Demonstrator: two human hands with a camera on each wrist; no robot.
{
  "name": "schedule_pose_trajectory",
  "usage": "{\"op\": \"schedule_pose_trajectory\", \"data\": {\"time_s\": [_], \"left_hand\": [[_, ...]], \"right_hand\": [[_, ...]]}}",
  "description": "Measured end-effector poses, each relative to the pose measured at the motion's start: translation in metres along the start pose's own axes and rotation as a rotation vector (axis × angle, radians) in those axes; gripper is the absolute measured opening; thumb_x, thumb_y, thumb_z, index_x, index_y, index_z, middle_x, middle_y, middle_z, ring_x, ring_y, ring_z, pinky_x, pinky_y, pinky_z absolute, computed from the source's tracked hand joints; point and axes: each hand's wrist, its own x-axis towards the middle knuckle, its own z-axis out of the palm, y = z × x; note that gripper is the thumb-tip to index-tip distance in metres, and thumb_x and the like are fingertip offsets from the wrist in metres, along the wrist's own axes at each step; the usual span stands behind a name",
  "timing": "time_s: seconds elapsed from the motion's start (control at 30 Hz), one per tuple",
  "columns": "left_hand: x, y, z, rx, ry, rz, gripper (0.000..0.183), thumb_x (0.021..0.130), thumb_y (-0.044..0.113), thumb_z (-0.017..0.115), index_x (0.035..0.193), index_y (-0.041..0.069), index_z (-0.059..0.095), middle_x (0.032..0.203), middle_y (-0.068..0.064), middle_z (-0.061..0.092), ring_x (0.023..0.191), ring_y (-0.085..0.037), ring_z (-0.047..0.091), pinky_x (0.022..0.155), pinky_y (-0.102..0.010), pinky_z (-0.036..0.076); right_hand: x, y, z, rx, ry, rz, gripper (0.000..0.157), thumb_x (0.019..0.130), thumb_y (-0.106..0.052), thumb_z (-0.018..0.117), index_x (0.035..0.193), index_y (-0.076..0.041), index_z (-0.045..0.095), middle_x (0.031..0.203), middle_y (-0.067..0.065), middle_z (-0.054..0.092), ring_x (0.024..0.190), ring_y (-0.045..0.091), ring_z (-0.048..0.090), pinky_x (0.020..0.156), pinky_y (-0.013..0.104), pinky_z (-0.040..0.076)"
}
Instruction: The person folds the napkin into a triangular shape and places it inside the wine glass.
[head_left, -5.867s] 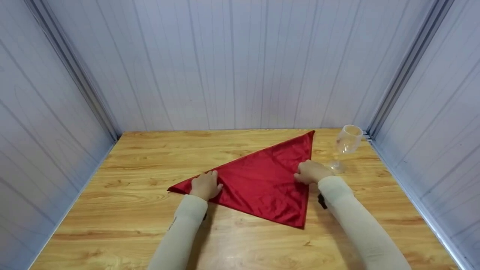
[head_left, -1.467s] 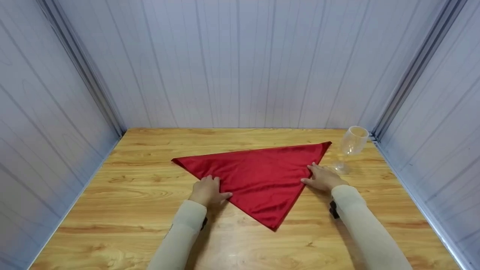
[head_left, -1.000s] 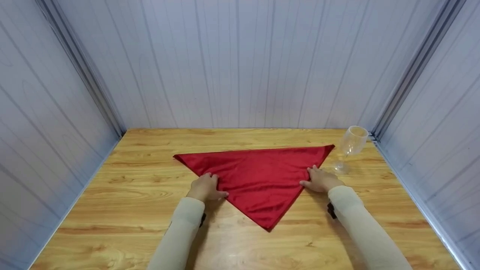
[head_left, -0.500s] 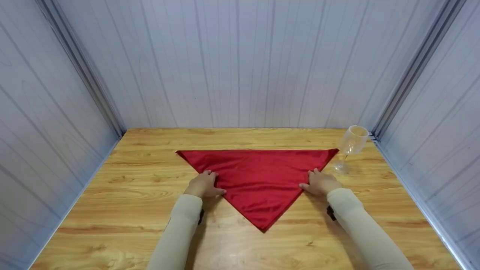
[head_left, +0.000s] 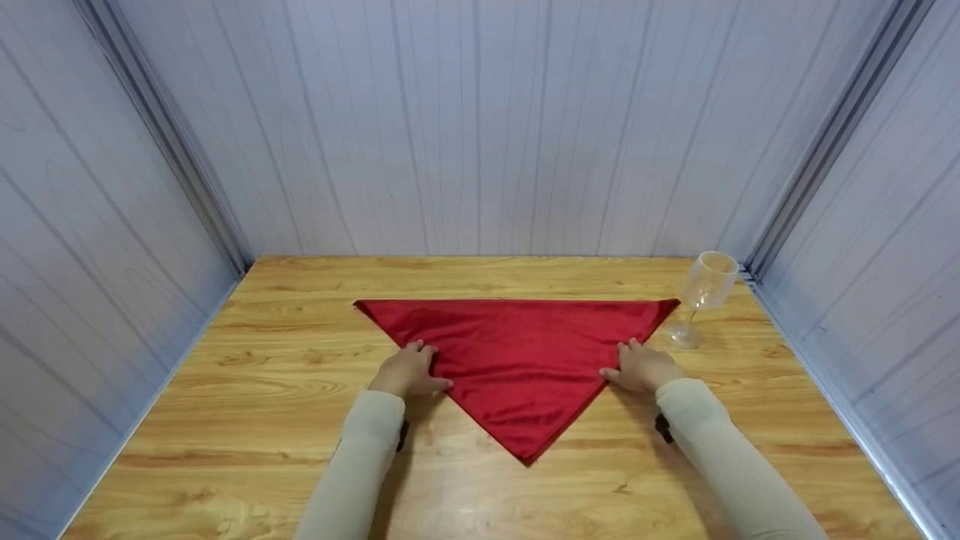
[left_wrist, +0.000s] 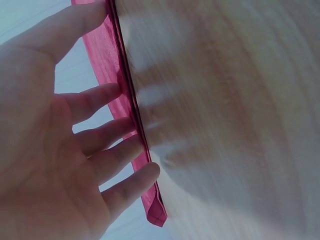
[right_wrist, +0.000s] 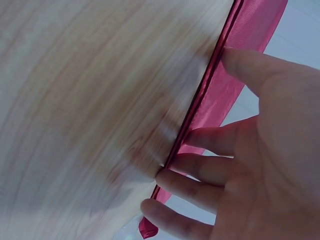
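A red satin-like cloth (head_left: 517, 352), folded into a triangle, lies on the wooden table with its long edge at the back and its point toward me. My left hand (head_left: 409, 371) rests at its left slanting edge, and my right hand (head_left: 641, 366) at the right one. In the left wrist view the spread fingers (left_wrist: 107, 155) touch the dark hemmed edge of the cloth (left_wrist: 107, 60). The right wrist view likewise has extended fingers (right_wrist: 195, 187) along the layered edge of the cloth (right_wrist: 220, 90). Neither hand curls round the fabric.
A clear stemmed wine glass (head_left: 707, 281) stands at the back right, its foot close to the cloth's right corner. The wooden table (head_left: 225, 420) is bounded by a pale panelled back wall (head_left: 480, 127) and similar walls on both sides.
Over the last seconds the cloth has turned clockwise until its long edge runs level with the back of the table, both hands shifting along with it. In the last half second almost nothing moves.
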Motion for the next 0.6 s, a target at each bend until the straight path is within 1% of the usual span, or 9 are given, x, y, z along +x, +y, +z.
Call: {"op": "schedule_pose_trajectory", "data": {"time_s": [0.07, 0.13, 0.2, 0.3, 0.37, 0.47, 0.53, 0.6], "left_hand": [[-0.001, 0.000, 0.001, -0.013, -0.009, -0.002, 0.076, 0.092, 0.045, 0.070, 0.150, 0.004, 0.043, 0.157, -0.023, 0.031, 0.142, -0.041, 0.034, 0.110, -0.051, 0.035], [-0.002, -0.001, 0.001, -0.019, -0.009, 0.001, 0.075, 0.093, 0.044, 0.069, 0.151, 0.004, 0.043, 0.158, -0.024, 0.029, 0.143, -0.041, 0.032, 0.110, -0.052, 0.034], [-0.003, -0.001, 0.002, -0.022, -0.008, 0.002, 0.073, 0.095, 0.043, 0.067, 0.151, 0.005, 0.042, 0.159, -0.023, 0.027, 0.145, -0.040, 0.028, 0.111, -0.054, 0.033], [-0.005, 0.000, 0.004, -0.021, 0.010, 0.027, 0.069, 0.096, 0.041, 0.066, 0.150, 0.005, 0.044, 0.158, -0.024, 0.028, 0.146, -0.041, 0.025, 0.111, -0.056, 0.032], [-0.006, 0.000, 0.005, -0.019, 0.024, 0.060, 0.064, 0.096, 0.038, 0.066, 0.148, 0.005, 0.047, 0.157, -0.024, 0.031, 0.145, -0.042, 0.026, 0.111, -0.056, 0.032], [-0.009, 0.002, 0.007, -0.015, 0.046, 0.133, 0.057, 0.095, 0.034, 0.068, 0.142, 0.006, 0.053, 0.152, -0.023, 0.038, 0.140, -0.042, 0.035, 0.109, -0.054, 0.036], [-0.011, 0.004, 0.008, -0.018, 0.050, 0.186, 0.050, 0.095, 0.032, 0.069, 0.137, 0.007, 0.058, 0.146, -0.021, 0.045, 0.135, -0.040, 0.042, 0.107, -0.053, 0.038], [-0.013, 0.007, 0.009, -0.031, 0.051, 0.235, 0.044, 0.095, 0.030, 0.070, 0.132, 0.008, 0.062, 0.139, -0.018, 0.051, 0.130, -0.037, 0.048, 0.106, -0.051, 0.040]], "right_hand": [[0.000, 0.001, 0.000, 0.015, 0.007, -0.006, 0.076, 0.102, -0.047, 0.051, 0.145, 0.015, 0.037, 0.149, 0.039, 0.031, 0.137, 0.054, 0.031, 0.106, 0.062, 0.033], [0.001, 0.002, 0.001, 0.021, 0.022, -0.013, 0.075, 0.102, -0.048, 0.052, 0.143, 0.014, 0.040, 0.145, 0.037, 0.036, 0.135, 0.053, 0.035, 0.105, 0.060, 0.036], [0.002, 0.004, 0.001, 0.019, 0.040, -0.020, 0.073, 0.101, -0.049, 0.053, 0.138, 0.014, 0.044, 0.139, 0.035, 0.042, 0.130, 0.051, 0.040, 0.102, 0.059, 0.041], [0.003, 0.006, 0.000, 0.011, 0.068, -0.033, 0.069, 0.100, -0.050, 0.055, 0.131, 0.012, 0.049, 0.127, 0.030, 0.048, 0.121, 0.047, 0.047, 0.096, 0.056, 0.045], [0.003, 0.008, -0.001, 0.007, 0.084, -0.038, 0.068, 0.099, -0.049, 0.056, 0.129, 0.011, 0.050, 0.124, 0.028, 0.049, 0.118, 0.046, 0.048, 0.094, 0.056, 0.046], [0.002, 0.010, 0.000, -0.002, 0.120, -0.054, 0.066, 0.099, -0.047, 0.057, 0.132, 0.009, 0.050, 0.126, 0.027, 0.050, 0.120, 0.046, 0.049, 0.097, 0.057, 0.045], [0.001, 0.010, 0.002, -0.008, 0.160, -0.081, 0.062, 0.099, -0.045, 0.059, 0.133, 0.006, 0.053, 0.129, 0.026, 0.051, 0.122, 0.045, 0.048, 0.099, 0.058, 0.043], [0.001, 0.010, 0.005, -0.007, 0.210, -0.132, 0.056, 0.099, -0.042, 0.061, 0.132, 0.003, 0.056, 0.132, 0.024, 0.052, 0.124, 0.044, 0.047, 0.100, 0.059, 0.041]]}}
